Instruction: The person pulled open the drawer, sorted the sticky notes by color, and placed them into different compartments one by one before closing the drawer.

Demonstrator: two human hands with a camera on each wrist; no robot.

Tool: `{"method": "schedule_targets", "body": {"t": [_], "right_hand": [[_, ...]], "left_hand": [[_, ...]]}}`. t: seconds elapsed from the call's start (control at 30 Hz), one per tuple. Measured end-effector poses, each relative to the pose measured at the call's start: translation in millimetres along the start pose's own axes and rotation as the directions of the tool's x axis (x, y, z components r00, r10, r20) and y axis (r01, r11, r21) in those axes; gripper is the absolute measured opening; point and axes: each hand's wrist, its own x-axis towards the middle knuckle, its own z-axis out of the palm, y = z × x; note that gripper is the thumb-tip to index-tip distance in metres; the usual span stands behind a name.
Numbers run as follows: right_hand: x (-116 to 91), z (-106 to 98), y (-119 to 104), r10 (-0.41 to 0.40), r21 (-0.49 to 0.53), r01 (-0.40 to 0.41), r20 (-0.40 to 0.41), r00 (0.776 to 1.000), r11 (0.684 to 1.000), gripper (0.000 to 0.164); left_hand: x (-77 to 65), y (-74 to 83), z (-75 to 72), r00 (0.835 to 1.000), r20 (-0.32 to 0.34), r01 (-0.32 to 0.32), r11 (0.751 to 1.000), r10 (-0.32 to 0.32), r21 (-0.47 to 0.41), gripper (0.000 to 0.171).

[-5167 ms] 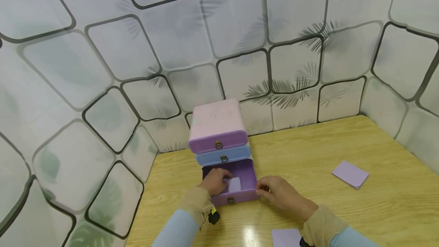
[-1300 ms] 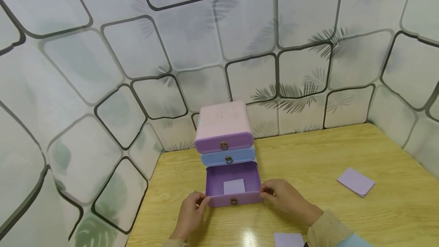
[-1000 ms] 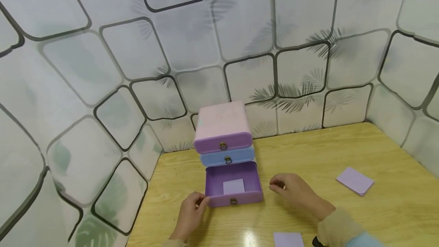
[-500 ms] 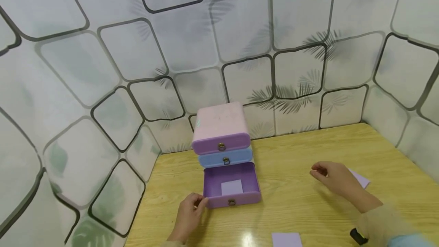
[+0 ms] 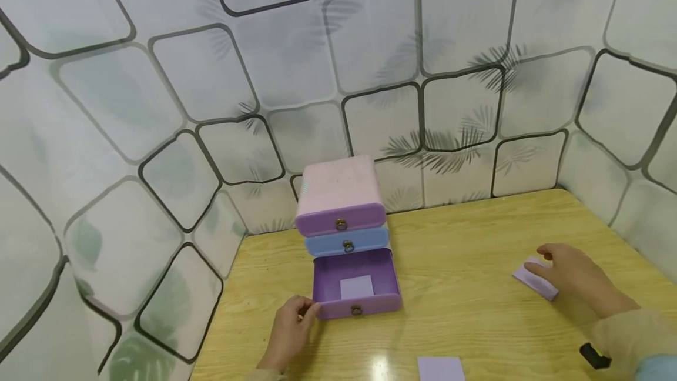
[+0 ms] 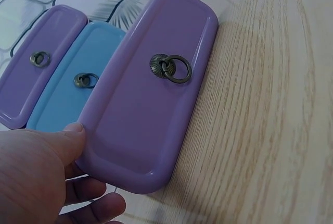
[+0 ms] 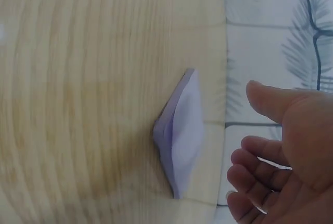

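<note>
A small chest has its bottom purple drawer (image 5: 388, 303) pulled out, with a pale lilac piece of paper (image 5: 357, 287) lying inside. At the drawer's left front corner is my left hand (image 5: 288, 331). In the left wrist view the thumb (image 6: 73, 138) lies against the purple front's edge, and the fingers curl at its end. Far to the right, my right hand (image 5: 573, 278) hovers over a stack of lilac paper (image 5: 535, 282). The right wrist view shows its fingers loosely bent and apart from the lilac stack (image 7: 187, 133), holding nothing.
Above the open drawer, the blue drawer (image 5: 328, 244) and the top purple drawer (image 5: 317, 223) are closed under the pink casing (image 5: 341, 184). Another lilac sheet (image 5: 441, 369) lies at the wooden table's (image 5: 465, 240) near side. Patterned walls border the back and sides.
My left hand has come out of the drawer to its left front corner and stayed there. My right hand has left the right corner and moved right, over the lilac stack.
</note>
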Motion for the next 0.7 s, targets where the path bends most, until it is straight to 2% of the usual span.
{"method": "schedule_targets", "body": {"t": [0.1,0.3,0.6,0.7], "right_hand": [[2.0,-0.5,11.2,0.025,-0.030,-0.024,0.037,0.999,0.999,0.082],[1.6,2.1,23.2,0.038,-0.075,-0.032,0.081,0.996,0.997,0.087],[-1.2,7.8,24.6,0.018,-0.064,-0.011,0.118,0.993,0.998,0.087],[-0.3,9.4,24.4,0.012,-0.068,-0.005,0.107,0.994,0.998,0.084]], "left_hand": [[0.1,-0.6,-0.4,1.000,-0.002,-0.007,1.000,0.007,0.006,0.014],[1.0,-1.3,-0.6,1.000,-0.004,-0.018,1.000,0.018,0.010,0.014],[0.8,-0.7,-1.3,1.000,-0.001,-0.011,1.000,0.011,0.005,0.014],[0.2,-0.5,-1.5,1.000,-0.002,-0.008,1.000,0.008,0.006,0.014]]}}
